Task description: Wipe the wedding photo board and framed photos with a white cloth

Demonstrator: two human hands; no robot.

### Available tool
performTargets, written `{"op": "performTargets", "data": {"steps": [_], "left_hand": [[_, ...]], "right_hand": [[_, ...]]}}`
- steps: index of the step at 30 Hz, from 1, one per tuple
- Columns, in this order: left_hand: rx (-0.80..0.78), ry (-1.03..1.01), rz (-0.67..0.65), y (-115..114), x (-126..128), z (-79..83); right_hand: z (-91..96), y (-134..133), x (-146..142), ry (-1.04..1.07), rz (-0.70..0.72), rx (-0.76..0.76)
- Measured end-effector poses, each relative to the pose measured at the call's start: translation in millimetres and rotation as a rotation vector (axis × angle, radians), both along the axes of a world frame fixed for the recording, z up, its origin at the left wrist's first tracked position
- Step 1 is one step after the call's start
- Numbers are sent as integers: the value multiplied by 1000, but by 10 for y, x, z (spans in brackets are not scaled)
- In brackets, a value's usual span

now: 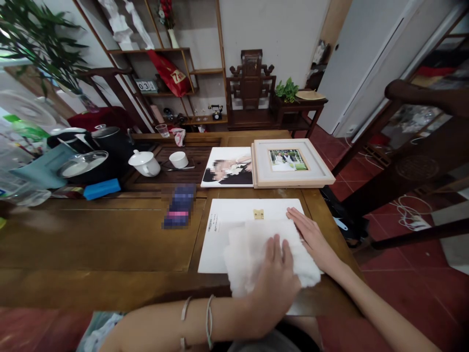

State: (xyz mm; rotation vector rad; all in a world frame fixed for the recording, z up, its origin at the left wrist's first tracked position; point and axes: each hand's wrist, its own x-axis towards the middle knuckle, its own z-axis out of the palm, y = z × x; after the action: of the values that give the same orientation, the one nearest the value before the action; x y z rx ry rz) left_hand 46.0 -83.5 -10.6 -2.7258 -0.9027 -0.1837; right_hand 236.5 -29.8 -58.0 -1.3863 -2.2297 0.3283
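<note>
A white board (238, 212) lies face down on the wooden table (110, 234), with a small brass hanger (258, 214) near its far edge. A soft white cloth (249, 249) is spread over its near half. My left hand (276, 278) presses flat on the cloth, fingers stretched out. My right hand (311, 237) lies flat at the board's right edge, touching the cloth, fingers extended. Beyond the board sit a pale wooden picture frame (293, 164) with a photo in it and a loose photo print (227, 168).
A tea tray with a white lidded cup (145, 163) and a white cup (179, 159) stands at the back middle. Black pots (110, 139), a glass lid (84, 164) and a blue sponge (101, 188) fill the left. A dark chair arm (421, 93) rises on the right.
</note>
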Motion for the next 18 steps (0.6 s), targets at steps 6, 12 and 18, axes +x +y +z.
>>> {"op": "performTargets", "data": {"steps": [6,12,18], "left_hand": [[-82,94,173,705,46,80],[66,147,199,363,173,19],[-4,21,-79,-336,29,42]], "right_hand": [[-27,10,-26,23,-32,33],[0,2,-4,18,13,32],[-5,8,-29,-3,-38,29]]}}
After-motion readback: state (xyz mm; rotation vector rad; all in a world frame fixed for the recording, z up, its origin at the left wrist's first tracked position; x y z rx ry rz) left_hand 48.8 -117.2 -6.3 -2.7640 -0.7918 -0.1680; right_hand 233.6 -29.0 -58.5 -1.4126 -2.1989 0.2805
